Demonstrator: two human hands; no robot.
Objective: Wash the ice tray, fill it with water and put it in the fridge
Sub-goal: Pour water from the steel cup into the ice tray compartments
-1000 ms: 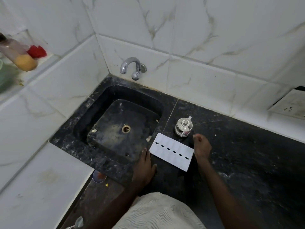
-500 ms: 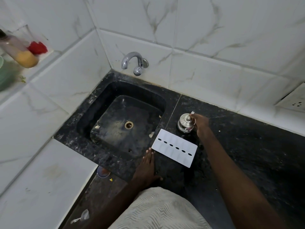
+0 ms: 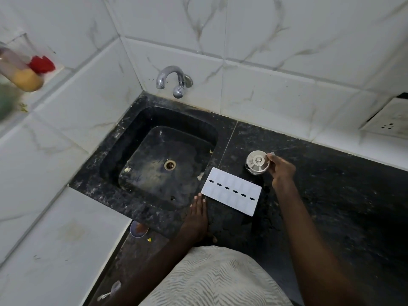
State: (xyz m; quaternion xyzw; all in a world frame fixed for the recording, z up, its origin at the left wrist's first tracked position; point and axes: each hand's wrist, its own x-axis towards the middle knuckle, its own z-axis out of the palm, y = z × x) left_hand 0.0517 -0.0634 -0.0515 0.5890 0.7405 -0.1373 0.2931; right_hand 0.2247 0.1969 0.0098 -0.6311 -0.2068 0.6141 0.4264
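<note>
Ice tray point(image 3: 231, 191): white, lying flat on the dark surface point(image 3: 331, 206), just right of the sink point(image 3: 123, 151), toward the front edge.
Left grip point(image 3: 197, 214): fingers straight, flat on the surface beside the tray's near-left corner.
Right grip point(image 3: 281, 170): curled on the steel lidded pot point(image 3: 257, 162) behind the tray.

Tray point(image 3: 231, 191) is lying on counter point(image 3: 342, 195), just right of sink point(image 3: 95, 180).
Tap point(image 3: 173, 79) is sticking out of the wall point(image 3: 265, 62) behind the sink. Pot point(image 3: 257, 162) is standing on the counter just behind the tray. Left hand point(image 3: 197, 215) is resting flat before the tray's left corner; right hand point(image 3: 281, 170) is holding the pot from its right.
</note>
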